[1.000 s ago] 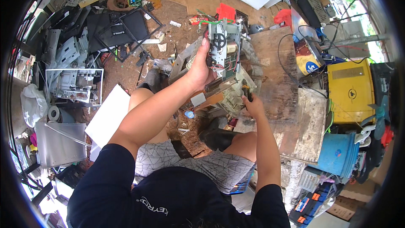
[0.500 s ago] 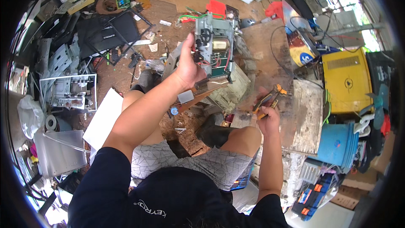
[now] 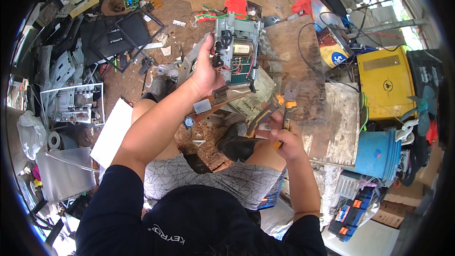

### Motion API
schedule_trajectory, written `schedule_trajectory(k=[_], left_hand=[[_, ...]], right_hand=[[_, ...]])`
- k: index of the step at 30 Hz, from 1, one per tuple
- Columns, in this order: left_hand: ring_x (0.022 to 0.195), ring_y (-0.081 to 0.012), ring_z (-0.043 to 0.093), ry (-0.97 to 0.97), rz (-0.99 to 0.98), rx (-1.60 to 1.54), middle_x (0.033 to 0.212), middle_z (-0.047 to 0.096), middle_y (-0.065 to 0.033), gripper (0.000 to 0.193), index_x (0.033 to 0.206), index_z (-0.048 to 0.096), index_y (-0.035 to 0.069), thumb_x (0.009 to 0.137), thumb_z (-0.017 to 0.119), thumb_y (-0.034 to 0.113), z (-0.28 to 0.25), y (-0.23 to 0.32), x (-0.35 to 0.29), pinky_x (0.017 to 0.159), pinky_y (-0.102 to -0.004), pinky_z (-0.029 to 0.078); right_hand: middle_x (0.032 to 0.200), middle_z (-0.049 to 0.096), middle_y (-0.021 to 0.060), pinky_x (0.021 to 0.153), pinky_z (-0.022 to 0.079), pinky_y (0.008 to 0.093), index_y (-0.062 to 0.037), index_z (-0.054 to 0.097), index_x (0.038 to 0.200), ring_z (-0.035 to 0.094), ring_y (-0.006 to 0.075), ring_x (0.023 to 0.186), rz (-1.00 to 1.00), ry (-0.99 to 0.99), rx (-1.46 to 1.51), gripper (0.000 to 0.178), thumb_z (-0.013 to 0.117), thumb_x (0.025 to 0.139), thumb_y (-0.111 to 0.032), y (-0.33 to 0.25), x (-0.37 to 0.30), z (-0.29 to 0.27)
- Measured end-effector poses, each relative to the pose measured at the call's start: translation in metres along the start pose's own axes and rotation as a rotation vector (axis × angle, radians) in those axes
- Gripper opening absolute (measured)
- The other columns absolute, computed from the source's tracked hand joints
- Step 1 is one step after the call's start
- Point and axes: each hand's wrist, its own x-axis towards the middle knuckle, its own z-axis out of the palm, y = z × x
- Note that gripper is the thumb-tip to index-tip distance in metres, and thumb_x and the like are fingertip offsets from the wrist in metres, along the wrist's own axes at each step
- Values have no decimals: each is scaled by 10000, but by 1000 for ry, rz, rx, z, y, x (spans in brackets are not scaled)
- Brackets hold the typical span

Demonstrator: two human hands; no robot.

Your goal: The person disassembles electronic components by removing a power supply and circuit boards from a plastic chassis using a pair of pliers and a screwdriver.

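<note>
Grey metal mechanism (image 3: 246,27), raised above the littered floor (image 3: 181,35), is clasped in the left hand (image 3: 207,77): internals exposed, motor (image 3: 242,47) and red wires (image 3: 232,69) apparently still attached. Right hand (image 3: 287,145) loosely grips pliers (image 3: 287,111), handles spread, apart from the mechanism.

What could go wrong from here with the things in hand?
The metal assembly might tip or slip, since the left hand grips it at one side. Its exposed red wires, close to that hand, could snag. The pliers, handles spread apart in the right hand, might shift or drop.
</note>
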Motion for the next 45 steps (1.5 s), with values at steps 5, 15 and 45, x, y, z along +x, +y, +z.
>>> schedule_trajectory(k=[5, 15, 45], left_hand=[[1154, -290, 585, 26, -2, 58, 1277, 601, -137, 810, 1351, 515, 69, 918, 266, 706, -1, 1, -2, 1011, -476, 441], [1161, -289, 587, -23, -18, 77, 1292, 592, -128, 768, 1376, 488, 84, 934, 273, 675, -3, -5, 1, 1018, -474, 438], [1159, -246, 593, -145, 102, 207, 1321, 572, -111, 650, 1430, 397, 125, 973, 356, 585, -4, -10, 0, 945, -438, 504]], right_hand=[[1342, 514, 143, 948, 486, 422, 33, 440, 1376, 558, 221, 1116, -50, 58, -49, 548, 565, 858, -93, -28, 3, 29], [697, 616, 121, 635, 474, 356, 10, 593, 902, 613, 181, 679, 274, -120, -1148, 188, 595, 818, -158, -111, 40, 34], [799, 642, 222, 711, 483, 425, 19, 633, 1028, 635, 346, 757, 464, -105, -1427, 322, 595, 775, -177, -146, 54, 53]])
